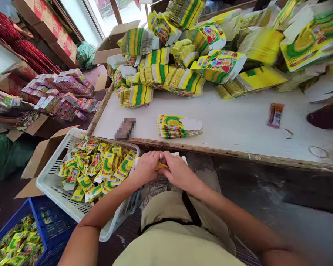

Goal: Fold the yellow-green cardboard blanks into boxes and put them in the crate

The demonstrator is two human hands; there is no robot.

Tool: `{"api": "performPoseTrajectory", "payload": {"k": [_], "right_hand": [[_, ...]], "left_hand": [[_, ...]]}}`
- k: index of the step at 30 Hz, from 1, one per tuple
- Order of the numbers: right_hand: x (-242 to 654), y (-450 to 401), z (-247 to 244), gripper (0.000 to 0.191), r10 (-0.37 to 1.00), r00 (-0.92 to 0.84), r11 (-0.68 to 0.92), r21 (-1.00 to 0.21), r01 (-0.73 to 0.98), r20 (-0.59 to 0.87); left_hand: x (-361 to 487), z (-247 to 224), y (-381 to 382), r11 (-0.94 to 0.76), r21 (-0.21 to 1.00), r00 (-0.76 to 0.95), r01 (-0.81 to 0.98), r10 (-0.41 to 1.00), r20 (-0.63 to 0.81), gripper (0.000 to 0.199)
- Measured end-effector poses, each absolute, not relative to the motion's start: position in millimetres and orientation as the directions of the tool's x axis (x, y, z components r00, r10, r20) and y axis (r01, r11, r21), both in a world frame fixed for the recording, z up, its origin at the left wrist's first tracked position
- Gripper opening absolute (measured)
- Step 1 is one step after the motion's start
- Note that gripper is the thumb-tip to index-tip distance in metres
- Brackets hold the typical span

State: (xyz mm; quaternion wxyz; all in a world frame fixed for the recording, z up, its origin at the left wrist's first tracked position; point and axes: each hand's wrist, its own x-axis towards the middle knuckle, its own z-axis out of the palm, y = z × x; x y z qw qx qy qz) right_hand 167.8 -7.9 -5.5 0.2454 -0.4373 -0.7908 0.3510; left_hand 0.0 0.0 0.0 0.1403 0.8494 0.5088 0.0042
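Observation:
My left hand [148, 166] and my right hand [177, 170] meet in front of my body, just below the table's front edge. Both have their fingers closed on a yellow carton [162, 166], mostly hidden by the hands, with white flaps showing behind them. On the table beyond lies a small stack of flat yellow and green cartons [172, 127]. To the left of my hands, a white basket [51, 177] holds many small yellow cartons [108, 164].
Bundled flat cartons [155, 74] are heaped along the back of the white table [233, 125]. A blue crate [50, 225] stands at lower left. Pink boxes [69, 83] and two people are farther left. A small red packet [275, 115] lies at the right.

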Motion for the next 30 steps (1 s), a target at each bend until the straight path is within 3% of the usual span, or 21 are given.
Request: {"api": "performPoseTrajectory", "payload": {"k": [3,6,8,10,12,14,18,21,25,27,30], "right_hand": [[177.7,-6.6,0.7,0.026,0.874,-0.336,0.487,-0.650,0.584,0.353],[182.0,-2.8,-1.5,0.042,0.864,-0.067,0.451,-0.710,0.541,0.498],[178.9,0.1,-7.9,0.058,0.903,0.034,0.390,-0.852,0.350,0.428],[171.9,2.5,-15.1,0.061,0.962,-0.053,0.272,-0.959,0.084,0.268],[164.8,3.6,-20.0,0.060,0.974,-0.190,0.105,-0.990,-0.092,0.121],[160.3,3.5,-21.6,0.060,0.973,-0.228,-0.006,-0.988,-0.154,0.029],[156.6,1.4,-21.1,0.065,0.976,-0.219,-0.058,-0.970,-0.236,-0.005],[154.0,1.0,-22.6,0.068,0.955,-0.270,-0.222,-0.904,-0.365,-0.125],[156.2,2.6,-23.7,0.063,0.875,-0.393,-0.470,-0.696,-0.543,-0.283],[159.4,3.4,-23.5,0.058,0.840,-0.446,-0.529,-0.651,-0.545,-0.309],[162.3,4.4,-24.5,0.061,0.807,-0.486,-0.565,-0.678,-0.471,-0.335]], "left_hand": [[-8.7,3.2,6.0,-0.379,0.404,0.457,0.833,0.882,-0.115,0.038],[-9.2,4.3,6.1,-0.289,0.617,0.404,0.732,0.913,-0.052,0.029],[-3.3,3.8,2.4,-0.251,0.722,0.363,0.645,0.932,0.000,0.027],[5.2,3.2,-2.3,-0.247,0.757,0.340,0.605,0.940,0.035,0.032],[12.5,3.0,-5.4,-0.225,0.751,0.297,0.620,0.954,0.041,0.044],[15.6,2.8,-5.5,-0.170,0.712,0.200,0.681,0.979,0.041,0.060],[12.9,0.5,-1.0,-0.102,0.596,0.092,0.796,0.995,0.048,0.070],[12.0,-1.3,-0.4,-0.159,0.558,0.142,0.814,0.987,0.075,0.075],[11.9,0.1,-4.2,-0.345,0.563,0.314,0.751,0.936,0.156,0.089],[11.2,0.5,-6.4,-0.409,0.555,0.383,0.724,0.908,0.169,0.085],[10.8,-0.9,-8.7,-0.459,0.532,0.427,0.712,0.884,0.191,0.067]]}}
